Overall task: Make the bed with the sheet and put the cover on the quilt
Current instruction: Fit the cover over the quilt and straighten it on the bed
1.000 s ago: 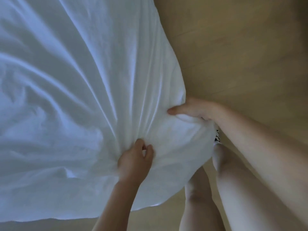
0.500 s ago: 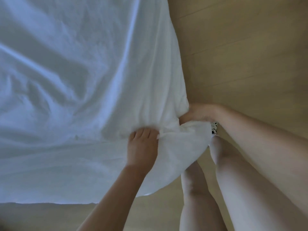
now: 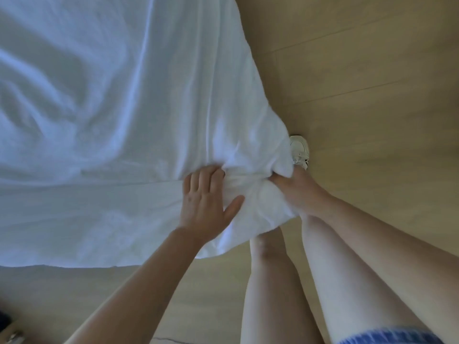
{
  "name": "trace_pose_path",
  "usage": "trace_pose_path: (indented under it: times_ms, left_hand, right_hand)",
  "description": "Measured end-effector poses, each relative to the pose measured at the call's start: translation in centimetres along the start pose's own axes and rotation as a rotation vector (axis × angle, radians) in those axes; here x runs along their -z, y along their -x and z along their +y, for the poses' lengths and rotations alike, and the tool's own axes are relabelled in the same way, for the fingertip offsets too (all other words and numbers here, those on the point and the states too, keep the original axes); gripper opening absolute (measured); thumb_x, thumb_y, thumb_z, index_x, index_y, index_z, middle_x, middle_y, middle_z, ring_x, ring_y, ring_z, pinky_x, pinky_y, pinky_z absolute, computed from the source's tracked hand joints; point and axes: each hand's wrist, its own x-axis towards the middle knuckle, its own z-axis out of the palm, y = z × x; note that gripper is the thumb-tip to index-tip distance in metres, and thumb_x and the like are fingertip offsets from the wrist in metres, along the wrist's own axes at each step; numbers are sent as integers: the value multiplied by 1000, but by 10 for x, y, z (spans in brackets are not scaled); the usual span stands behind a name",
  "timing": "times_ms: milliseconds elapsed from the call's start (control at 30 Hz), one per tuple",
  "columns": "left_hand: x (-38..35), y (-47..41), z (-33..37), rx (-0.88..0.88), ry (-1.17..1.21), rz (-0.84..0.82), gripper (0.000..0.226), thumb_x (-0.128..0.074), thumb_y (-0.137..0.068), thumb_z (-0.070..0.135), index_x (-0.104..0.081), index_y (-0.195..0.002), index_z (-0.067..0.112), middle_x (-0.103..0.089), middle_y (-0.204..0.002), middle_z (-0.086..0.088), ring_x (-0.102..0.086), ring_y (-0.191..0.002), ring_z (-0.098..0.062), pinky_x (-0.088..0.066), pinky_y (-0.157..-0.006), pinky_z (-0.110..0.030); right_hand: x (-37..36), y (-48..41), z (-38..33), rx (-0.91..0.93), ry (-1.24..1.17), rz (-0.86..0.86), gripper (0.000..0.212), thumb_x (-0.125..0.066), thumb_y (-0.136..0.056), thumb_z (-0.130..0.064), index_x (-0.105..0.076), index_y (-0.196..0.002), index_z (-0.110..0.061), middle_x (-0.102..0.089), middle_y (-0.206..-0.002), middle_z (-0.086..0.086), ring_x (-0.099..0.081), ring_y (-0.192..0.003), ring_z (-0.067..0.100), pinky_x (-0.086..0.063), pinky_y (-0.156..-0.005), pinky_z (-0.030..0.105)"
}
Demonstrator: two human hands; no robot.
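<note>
A white sheet (image 3: 104, 115) covers the bed and fills the left and upper part of the view, creased in long folds. Its near right corner bunches up over the bed's corner. My left hand (image 3: 206, 202) lies flat on the sheet just left of that bunch, fingers straight and thumb spread. My right hand (image 3: 295, 187) grips the bunched corner from the right side, its fingers buried in the cloth. No quilt or cover can be told apart from the sheet.
Light wooden floor (image 3: 360, 83) runs along the right of the bed and below its near edge. My bare legs (image 3: 278, 281) stand at the bed's corner, one white shoe (image 3: 301, 150) showing by the sheet. Dark objects sit at the bottom left edge.
My left hand let go of the pinched fabric and now lies flat on the sheet. My right hand moved down and in, gathering the corner. The view shifted, showing the shoe.
</note>
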Motion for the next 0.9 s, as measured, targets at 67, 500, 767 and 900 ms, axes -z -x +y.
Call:
trace_pose_path:
  times_ms: [67,500,767,900]
  left_hand:
    - [-4,5,3,-48,-6,77,42,-48,-84,41,-51,-110,8,-61,-104,-16,-44,-98,-28,-32,-92,-41]
    - [-36,52,-55,-211,-404,175,23,-55,-79,31,-68,-86,13,-65,-88,-6,-43,-88,-26,-31,-73,-40]
    - [-15,66,-37,27,20,105,28,-41,-95,17,-47,-69,10,-55,-54,-15,-50,-47,-31,-36,-49,-33]
    - [-25,152,-10,298,374,-90,40,-38,-99,26,-26,-61,23,-51,-61,-21,-49,-67,-46,-34,-57,-41]
  right_hand:
    - [21,14,6,6,-54,104,8,-59,-90,-34,-62,-90,-27,-66,-89,-5,-62,-82,12,-47,-75,32]
    - [-47,-14,93,-86,-209,-150,53,-75,-79,-18,-53,-127,-20,-65,-116,-6,-60,-109,13,-47,-88,24]
    - [-105,12,109,105,-280,601,22,-43,-99,-34,-52,-99,-14,-59,-93,2,-56,-93,23,-42,-78,31]
    - [-90,28,119,208,100,635,43,-49,-91,-53,-51,-90,-11,-57,-74,-1,-56,-76,24,-36,-64,32]
